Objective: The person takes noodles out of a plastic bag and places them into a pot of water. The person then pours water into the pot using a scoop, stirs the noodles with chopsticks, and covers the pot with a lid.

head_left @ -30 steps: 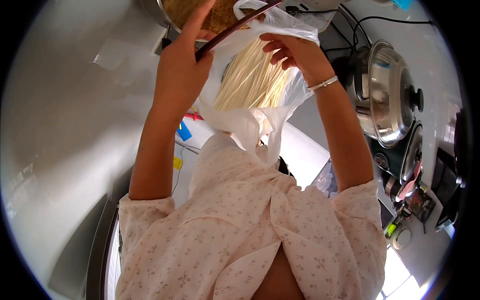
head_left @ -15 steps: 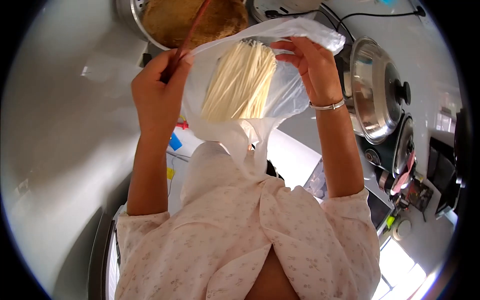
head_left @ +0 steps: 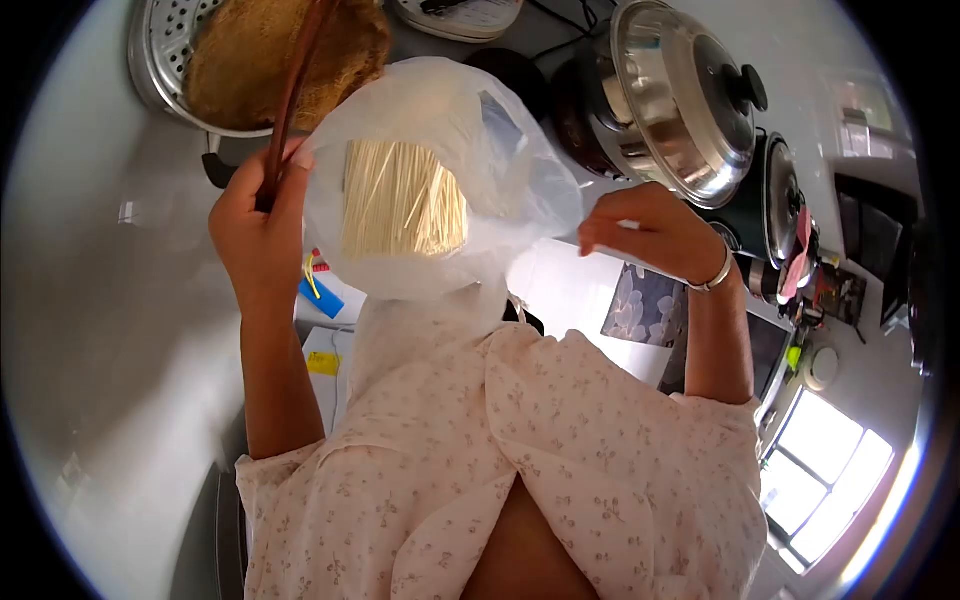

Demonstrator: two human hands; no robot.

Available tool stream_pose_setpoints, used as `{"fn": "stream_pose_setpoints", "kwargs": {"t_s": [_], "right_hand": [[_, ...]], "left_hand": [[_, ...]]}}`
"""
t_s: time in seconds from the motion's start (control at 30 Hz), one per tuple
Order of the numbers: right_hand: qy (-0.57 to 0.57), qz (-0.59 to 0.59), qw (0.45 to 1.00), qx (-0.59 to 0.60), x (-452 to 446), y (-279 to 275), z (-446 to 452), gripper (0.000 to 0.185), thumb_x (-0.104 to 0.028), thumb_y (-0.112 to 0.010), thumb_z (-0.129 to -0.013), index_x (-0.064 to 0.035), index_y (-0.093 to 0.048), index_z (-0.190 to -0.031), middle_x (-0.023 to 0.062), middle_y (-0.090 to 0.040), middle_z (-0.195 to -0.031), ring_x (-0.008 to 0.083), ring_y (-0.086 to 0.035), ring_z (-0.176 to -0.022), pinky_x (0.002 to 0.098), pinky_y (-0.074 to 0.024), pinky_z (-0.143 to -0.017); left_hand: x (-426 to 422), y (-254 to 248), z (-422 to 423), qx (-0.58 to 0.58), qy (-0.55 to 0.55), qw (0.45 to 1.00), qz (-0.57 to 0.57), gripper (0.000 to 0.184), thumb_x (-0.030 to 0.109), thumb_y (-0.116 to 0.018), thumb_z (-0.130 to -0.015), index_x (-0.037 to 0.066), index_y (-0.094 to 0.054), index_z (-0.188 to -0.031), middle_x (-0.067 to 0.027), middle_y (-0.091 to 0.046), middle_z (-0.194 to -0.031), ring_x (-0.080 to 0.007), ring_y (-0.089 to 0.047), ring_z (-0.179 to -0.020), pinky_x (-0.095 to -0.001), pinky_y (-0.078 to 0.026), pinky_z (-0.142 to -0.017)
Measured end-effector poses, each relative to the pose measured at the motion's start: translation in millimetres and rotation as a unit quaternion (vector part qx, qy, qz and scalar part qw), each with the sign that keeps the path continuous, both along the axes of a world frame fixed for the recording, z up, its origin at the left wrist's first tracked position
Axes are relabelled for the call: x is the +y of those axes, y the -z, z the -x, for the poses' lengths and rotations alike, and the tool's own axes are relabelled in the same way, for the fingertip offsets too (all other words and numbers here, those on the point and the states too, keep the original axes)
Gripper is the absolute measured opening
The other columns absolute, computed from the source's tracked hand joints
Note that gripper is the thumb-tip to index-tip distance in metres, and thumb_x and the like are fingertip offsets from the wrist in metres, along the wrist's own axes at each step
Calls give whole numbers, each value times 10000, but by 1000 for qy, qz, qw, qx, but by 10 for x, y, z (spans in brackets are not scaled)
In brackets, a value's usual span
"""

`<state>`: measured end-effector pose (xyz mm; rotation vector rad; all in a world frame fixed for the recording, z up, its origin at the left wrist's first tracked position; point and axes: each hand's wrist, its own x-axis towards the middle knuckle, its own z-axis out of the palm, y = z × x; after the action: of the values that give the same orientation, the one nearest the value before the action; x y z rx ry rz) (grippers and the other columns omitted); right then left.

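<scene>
In the head view, the left hand (head_left: 258, 220) pinches dark reddish chopsticks (head_left: 298, 80) and seems to grip the bag's edge; pale surface (head_left: 120, 300) stretches broadly to its left, while a perforated metal pan (head_left: 178, 45) sits close above. The right hand (head_left: 655, 235), fingers curled, is at the bag's right edge, contact unclear, near a lidded steel pot (head_left: 670, 110). Between the hands, the translucent white plastic bag (head_left: 400, 95) hangs crumpled, holding pale, straight, thin noodles (head_left: 405, 200) bundled lengthwise
</scene>
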<state>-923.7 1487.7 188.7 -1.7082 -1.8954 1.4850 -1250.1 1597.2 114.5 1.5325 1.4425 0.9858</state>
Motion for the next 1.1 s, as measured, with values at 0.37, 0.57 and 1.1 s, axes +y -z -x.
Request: {"fn": "stream_pose_setpoints", "kwargs": {"t_s": [0.37, 0.57, 1.1], "right_hand": [[214, -157, 963, 42, -488, 67, 132, 81, -84, -726, -841, -29, -725, -901, 66, -713, -891, 151, -659, -799, 299, -520, -739], [-73, -287, 947, -124, -308, 215, 691, 249, -103, -670, -824, -117, -688, -1071, 27, -691, -1038, 233, -630, -1016, 364, -470, -945], [-226, -135, 956, -133, -745, 1428, 1145, 260, -290, -578, -913, -65, -678, -997, 109, -626, -1005, 262, -584, -908, 341, -479, -799]], "left_hand": [[-59, -26, -171, 12, 50, 998, -23, 190, 133, -717, -882, 15, -700, -1030, 37, -649, -843, -24, -535, -755, -179, -431, -715], [-188, 111, -333, -18, 77, 996, -39, 153, 131, -710, -877, 31, -708, -994, 51, -582, -698, -24, -423, -606, -191, -359, -551], [-496, 235, -107, 6, 47, 996, 72, 182, 134, -692, -900, 17, -677, -1039, 67, -528, -725, -14, -396, -618, -182, -327, -562]]}}
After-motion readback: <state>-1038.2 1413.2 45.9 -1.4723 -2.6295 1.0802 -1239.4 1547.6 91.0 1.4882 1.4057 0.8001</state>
